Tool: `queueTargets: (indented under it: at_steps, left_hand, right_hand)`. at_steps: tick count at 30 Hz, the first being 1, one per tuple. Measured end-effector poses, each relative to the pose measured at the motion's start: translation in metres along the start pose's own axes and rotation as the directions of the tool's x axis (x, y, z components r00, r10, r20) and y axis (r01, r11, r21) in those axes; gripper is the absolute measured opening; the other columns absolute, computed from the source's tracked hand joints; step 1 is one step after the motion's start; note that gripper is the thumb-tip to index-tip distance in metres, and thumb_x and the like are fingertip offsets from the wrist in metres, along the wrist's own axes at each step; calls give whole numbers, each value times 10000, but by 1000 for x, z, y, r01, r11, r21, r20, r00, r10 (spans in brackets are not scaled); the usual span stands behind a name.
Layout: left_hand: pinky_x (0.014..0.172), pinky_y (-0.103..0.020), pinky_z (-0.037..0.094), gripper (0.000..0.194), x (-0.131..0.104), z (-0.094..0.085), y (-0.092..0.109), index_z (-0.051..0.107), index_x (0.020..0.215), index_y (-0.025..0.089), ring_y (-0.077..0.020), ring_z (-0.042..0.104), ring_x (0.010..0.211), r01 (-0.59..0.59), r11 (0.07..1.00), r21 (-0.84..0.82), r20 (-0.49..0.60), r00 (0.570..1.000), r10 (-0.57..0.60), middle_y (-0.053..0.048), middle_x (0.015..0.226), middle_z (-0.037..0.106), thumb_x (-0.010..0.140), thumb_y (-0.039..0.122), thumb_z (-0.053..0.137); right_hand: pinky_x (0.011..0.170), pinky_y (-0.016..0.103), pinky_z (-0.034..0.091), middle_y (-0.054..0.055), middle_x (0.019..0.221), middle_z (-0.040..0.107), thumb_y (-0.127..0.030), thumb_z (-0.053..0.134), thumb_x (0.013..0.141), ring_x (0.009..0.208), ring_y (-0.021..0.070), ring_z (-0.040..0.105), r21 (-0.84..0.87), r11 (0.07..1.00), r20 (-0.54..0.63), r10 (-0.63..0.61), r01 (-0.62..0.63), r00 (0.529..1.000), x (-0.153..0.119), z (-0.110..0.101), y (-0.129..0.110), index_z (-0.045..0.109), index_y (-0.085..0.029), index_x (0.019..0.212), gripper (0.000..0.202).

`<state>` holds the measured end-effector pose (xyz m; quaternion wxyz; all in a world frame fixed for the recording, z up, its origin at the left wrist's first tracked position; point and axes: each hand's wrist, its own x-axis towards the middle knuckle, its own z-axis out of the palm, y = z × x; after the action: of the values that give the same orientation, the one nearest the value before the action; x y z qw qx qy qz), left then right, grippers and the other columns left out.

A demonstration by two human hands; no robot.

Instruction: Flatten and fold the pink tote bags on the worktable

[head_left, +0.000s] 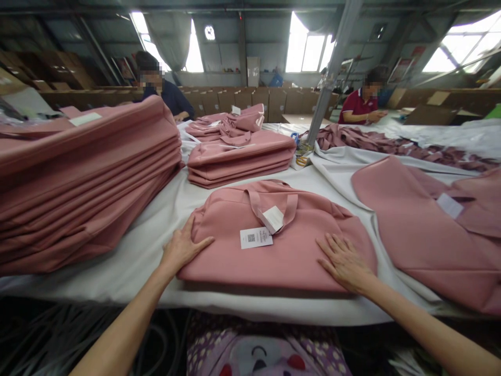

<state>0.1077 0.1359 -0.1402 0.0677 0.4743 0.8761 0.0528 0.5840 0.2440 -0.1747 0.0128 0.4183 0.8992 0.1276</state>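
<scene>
Head view. Pink fabric bag (pixel 274 237) lies flat at lower centre of the frame on the white table cover (pixel 141 250), handles (pixel 270 201) toward the top, a white QR label (pixel 255 237) and a second hang tag (pixel 273 218) on its front panel.

Left hand (pixel 182 249): fingers spread, palm down at the bag's left edge, thumb lying on the fabric. Nothing gripped; the hand is open and pressing or steadying.

Right hand (pixel 342 261): flat and open on the bag's lower right corner, fingers fanned toward upper left. No grasp here either.

Judgement: the step in hand looks like flattening or squaring the bag against the table, both palms smoothing it out. A next move would call for a real hold on the bag, likely at both side edges, since flat palms cannot lift it; the loose tags could fold under if it is slid.

Surroundings: tall stack of finished bags (pixel 78 177) at left of frame, a smaller stack (pixel 238 159) at upper centre, unfinished pink panels (pixel 426 230) at right. Steel post (pixel 332 68) rises from the table at upper centre. Two other people sit at the far side, one in dark clothing (pixel 168 96) at upper left, one in a red shirt (pixel 358 107) at upper right; their hands stay well apart from the bag.
</scene>
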Motion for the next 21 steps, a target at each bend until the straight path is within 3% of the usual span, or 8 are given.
queueTargets:
  at_steps: [5, 7, 9, 11, 14, 16, 18, 21]
  left_hand:
    - [718, -431, 492, 1053, -34, 2, -9, 54, 1513, 255, -373, 641, 860, -7, 999, 33, -17, 1000, 8, -125, 928, 592, 714, 846, 402]
    - [739, -457, 495, 1017, -43, 4, -10, 79, 1515, 232, -379, 631, 905, -17, 997, 71, -77, 997, 22, -163, 1021, 589, 748, 808, 417]
    - [863, -547, 454, 891, -46, 3, -6, 176, 1504, 228, -426, 537, 1122, -104, 980, 168, -196, 971, 137, -231, 1273, 496, 809, 692, 482]
    - [1010, -614, 337, 688, -47, -2, 3, 290, 1473, 244, -429, 341, 1328, -291, 923, 251, -254, 900, 353, -214, 1475, 318, 876, 501, 514]
    - [1107, -504, 310, 491, -54, -17, 20, 368, 1437, 272, -302, 278, 1402, -665, 735, 134, -93, 730, 678, -127, 1541, 266, 949, 306, 406]
    - [1099, -465, 355, 484, -64, -25, 31, 333, 1450, 311, -269, 320, 1389, -808, 588, -36, 90, 583, 807, -92, 1545, 277, 970, 368, 376]
    - [1093, -561, 331, 626, -74, -28, 42, 248, 1473, 360, -333, 274, 1403, -852, 503, -147, 223, 467, 856, -89, 1566, 213, 914, 558, 446]
    - [1054, -714, 223, 874, -81, -23, 52, 186, 1483, 377, -458, 118, 1407, -867, 459, -193, 316, 388, 866, -138, 1577, 106, 761, 747, 511]
  right_hand:
    - [1068, 563, 292, 187, 1453, 394, -532, 369, 949, 1353, 364, 324, 68, 996, -30, -54, 56, 998, -21, 4, 4, 421, -208, 1423, 577]
    - [1072, 573, 284, 188, 1458, 384, -537, 371, 948, 1361, 365, 308, 95, 994, -14, -53, 54, 999, -26, 3, 5, 418, -208, 1426, 582]
    - [1080, 586, 268, 198, 1462, 371, -552, 381, 941, 1368, 375, 287, 130, 991, 31, -36, 31, 999, -26, -2, 6, 420, -197, 1425, 602]
    - [1089, 590, 259, 194, 1477, 341, -579, 396, 927, 1377, 376, 263, 193, 981, 101, -40, 20, 994, -24, -11, 9, 394, -206, 1439, 634]
    - [1095, 604, 249, 137, 1506, 296, -605, 397, 920, 1388, 355, 240, 320, 947, 178, -93, 31, 980, -24, -26, 16, 327, -281, 1463, 636]
    - [1094, 634, 222, 102, 1515, 278, -627, 426, 902, 1391, 356, 228, 378, 922, 176, -154, 78, 972, -26, -34, 19, 282, -322, 1469, 660]
    - [1088, 666, 190, 109, 1522, 256, -670, 487, 851, 1391, 378, 215, 395, 906, 143, -222, 150, 964, -29, -38, 20, 229, -316, 1482, 768]
    - [1069, 686, 193, 149, 1529, 220, -702, 518, 810, 1385, 403, 222, 354, 905, 76, -279, 235, 957, -32, -36, 17, 160, -276, 1500, 886]
